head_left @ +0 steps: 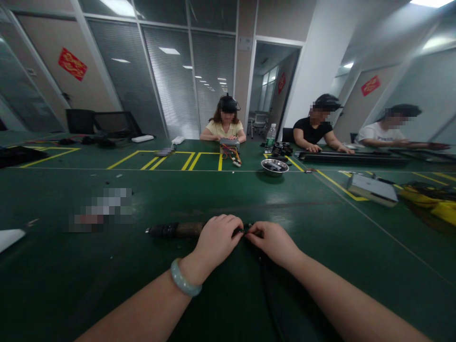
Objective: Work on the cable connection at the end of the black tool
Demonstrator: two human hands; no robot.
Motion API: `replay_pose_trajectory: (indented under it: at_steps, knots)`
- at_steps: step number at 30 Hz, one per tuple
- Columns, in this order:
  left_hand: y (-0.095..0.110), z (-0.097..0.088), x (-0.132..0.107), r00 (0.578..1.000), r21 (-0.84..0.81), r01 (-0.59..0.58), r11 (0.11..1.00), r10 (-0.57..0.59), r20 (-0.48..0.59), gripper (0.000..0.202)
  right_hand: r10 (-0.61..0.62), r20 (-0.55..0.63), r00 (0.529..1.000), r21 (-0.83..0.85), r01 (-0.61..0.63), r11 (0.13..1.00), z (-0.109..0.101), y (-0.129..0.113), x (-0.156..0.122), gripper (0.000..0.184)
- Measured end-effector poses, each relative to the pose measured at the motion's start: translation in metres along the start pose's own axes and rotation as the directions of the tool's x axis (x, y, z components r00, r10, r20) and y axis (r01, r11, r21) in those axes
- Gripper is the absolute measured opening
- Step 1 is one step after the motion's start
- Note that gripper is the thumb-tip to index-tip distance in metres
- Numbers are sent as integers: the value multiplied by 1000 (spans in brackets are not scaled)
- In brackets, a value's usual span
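An electric screwdriver [188, 230], black at the front with a brownish body, lies on the green tabletop, its bit pointing left. My left hand [220, 235] is closed around its rear part, and a pale green bangle circles that wrist. Right against it, my right hand [272, 242] pinches at the tool's tail end, where a black cable [265, 280] appears to join. From there the cable runs down toward the near edge of the table. My fingers hide most of the joint, so I cannot tell whether plug and tool are connected.
Ahead stands a metal bowl [274, 167] of dark parts, with a plastic bottle [271, 135] behind it. A silver box [372, 190] and yellow-black cables [427, 199] lie to the right. Several people sit across the table. A white object [10, 238] is at far left.
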State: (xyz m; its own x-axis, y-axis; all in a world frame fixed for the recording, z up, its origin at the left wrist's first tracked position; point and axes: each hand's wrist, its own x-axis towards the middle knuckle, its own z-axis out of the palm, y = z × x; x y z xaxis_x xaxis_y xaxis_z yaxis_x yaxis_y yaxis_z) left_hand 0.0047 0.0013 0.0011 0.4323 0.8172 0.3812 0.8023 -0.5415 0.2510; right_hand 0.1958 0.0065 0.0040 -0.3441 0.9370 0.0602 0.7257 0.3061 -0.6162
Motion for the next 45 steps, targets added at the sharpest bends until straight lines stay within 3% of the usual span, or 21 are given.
replay_pose_trajectory:
  at_steps: [4, 8, 11, 14, 25, 35, 45]
  knots:
    - [0, 0, 0, 1000, -5, 8, 1000, -8, -11, 7, -47, -17, 999, -108, 45, 993, -2, -2, -2, 14]
    - [1, -1, 0, 1000, -27, 17, 999, -17, -12, 9, -152, -118, 981, -213, 124, 969, -2, -3, -4, 10]
    - [1, -1, 0, 1000, -23, 15, 1000, -16, -5, 8, -207, -152, 966, -211, 173, 962, -2, -3, -4, 7]
    - [0, -1, -1, 1000, -18, 5, 1000, -5, -3, 10, -234, -101, 967, -158, 217, 963, -3, -2, -2, 6]
    - [-6, -6, 4, 995, -31, -95, 995, 94, -40, 14, -164, -82, 983, -123, 154, 980, -2, 2, 0, 6]
    - [-1, -2, -1, 998, -43, -69, 997, 69, 3, 13, -116, -40, 992, -173, 108, 979, -6, -4, -3, 9]
    - [-1, -1, -1, 999, -49, -45, 998, 46, 11, 10, -138, -120, 983, -130, 122, 984, -3, -2, -7, 6]
